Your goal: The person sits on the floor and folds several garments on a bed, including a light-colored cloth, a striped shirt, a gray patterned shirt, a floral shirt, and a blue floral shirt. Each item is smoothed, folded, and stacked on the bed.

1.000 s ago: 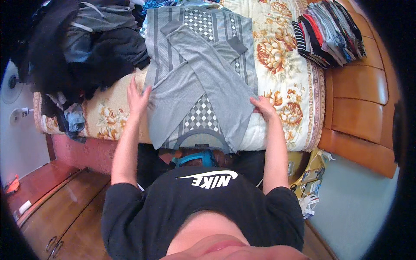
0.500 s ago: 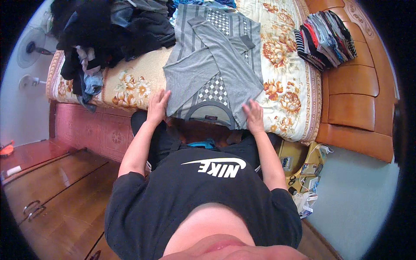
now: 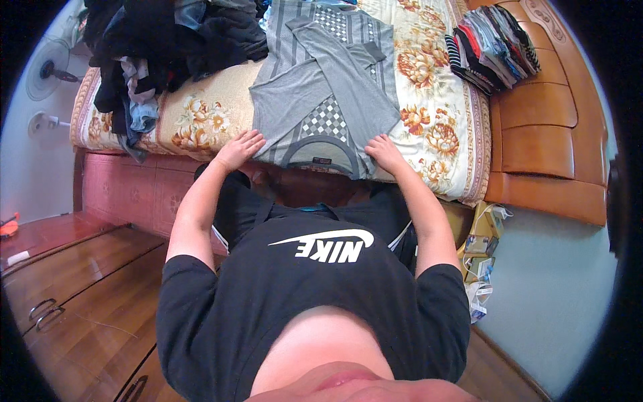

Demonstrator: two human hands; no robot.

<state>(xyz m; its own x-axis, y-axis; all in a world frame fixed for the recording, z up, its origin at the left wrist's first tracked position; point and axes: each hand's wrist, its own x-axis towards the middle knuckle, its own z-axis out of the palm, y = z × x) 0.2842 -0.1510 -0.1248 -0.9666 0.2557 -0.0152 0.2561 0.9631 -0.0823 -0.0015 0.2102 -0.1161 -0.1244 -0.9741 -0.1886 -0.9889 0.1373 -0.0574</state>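
Observation:
A long-sleeved grey sweater (image 3: 338, 84) with a checkered panel lies flat on the bed, its sleeves crossed over the body and its neckline toward me. My left hand (image 3: 240, 149) rests at the sweater's left shoulder, fingers stretched out over the cloth. At the opposite shoulder, my right hand (image 3: 386, 154) has its fingers bent together on the fabric edge; its thumb is hard to make out.
A floral bedspread (image 3: 439, 100) covers the bed. Dark clothes (image 3: 167, 47) are heaped at the far left, and a folded stack of clothes (image 3: 494, 50) sits by the brown headboard (image 3: 542, 134). Left stands a fan (image 3: 50, 70); a wooden cabinet (image 3: 87, 288) is below.
Both hands have shifted at the sweater's shoulders. The left fingers now point inward over the cloth, and the right fingers have bent onto its edge. The whole view has shifted slightly.

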